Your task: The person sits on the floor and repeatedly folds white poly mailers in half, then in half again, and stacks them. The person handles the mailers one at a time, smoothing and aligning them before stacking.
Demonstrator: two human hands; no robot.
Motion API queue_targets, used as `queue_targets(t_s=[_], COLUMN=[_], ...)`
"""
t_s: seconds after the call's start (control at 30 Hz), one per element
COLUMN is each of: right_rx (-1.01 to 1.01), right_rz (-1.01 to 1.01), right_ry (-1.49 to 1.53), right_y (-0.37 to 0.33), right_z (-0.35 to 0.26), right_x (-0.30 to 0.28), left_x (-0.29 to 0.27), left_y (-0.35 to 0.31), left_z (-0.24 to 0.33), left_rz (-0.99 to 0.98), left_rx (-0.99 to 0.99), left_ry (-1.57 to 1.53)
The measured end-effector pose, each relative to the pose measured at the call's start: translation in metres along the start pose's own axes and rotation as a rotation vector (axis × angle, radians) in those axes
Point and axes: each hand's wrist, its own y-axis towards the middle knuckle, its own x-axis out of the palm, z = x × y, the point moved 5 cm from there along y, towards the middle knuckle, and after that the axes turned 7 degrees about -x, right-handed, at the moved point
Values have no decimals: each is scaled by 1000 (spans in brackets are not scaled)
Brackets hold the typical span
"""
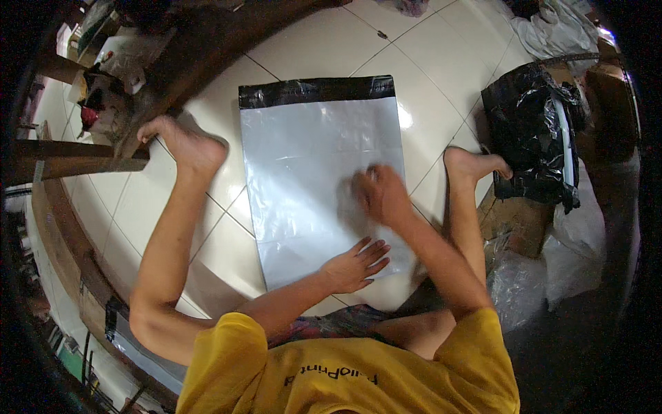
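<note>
A large pale grey plastic mailing bag (310, 165) lies flat on the floor between my legs. Across its far end runs a black strip (317, 91). My left hand (356, 265) rests by the bag's near right corner, palm down, with its fingers spread and nothing in them. Farther up, my right hand (383, 194) is over the right half of the bag, its shadow beside it. The fingers of that hand are curled in and somewhat blurred, and no object shows in them.
Black plastic packaging (527, 131) lies at the right beyond my right foot, by brown cardboard (514, 221) and clear plastic wrap (517, 279). White plastic bags (555, 31) are at the far right. Wooden beams (89, 159) border the left side of the white tiled floor (441, 52).
</note>
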Motion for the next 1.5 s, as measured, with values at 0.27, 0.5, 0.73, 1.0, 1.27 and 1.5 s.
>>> queue_targets(t_s=[0.27, 0.5, 0.73, 1.0, 1.27, 1.5], right_rx=[-30, 28, 155, 611, 693, 695], right_rz=[196, 222, 272, 225, 226, 210], right_ry=[-91, -40, 117, 386, 366, 299], right_y=[19, 98, 0, -132, -113, -119], right_z=[35, 92, 30, 20, 35, 39], right_x=[4, -15, -36, 21, 41, 37], left_x=[-4, 2, -14, -76, -68, -67], left_y=[-2, -5, -7, -43, -169, -160], left_z=[2, 3, 2, -38, -173, -174], left_rz=[-30, -2, -11, 298, 546, 643], left_rx=[-3, 25, -27, -234, -1445, -1522], left_ry=[28, -9, -100, -314, -309, -427])
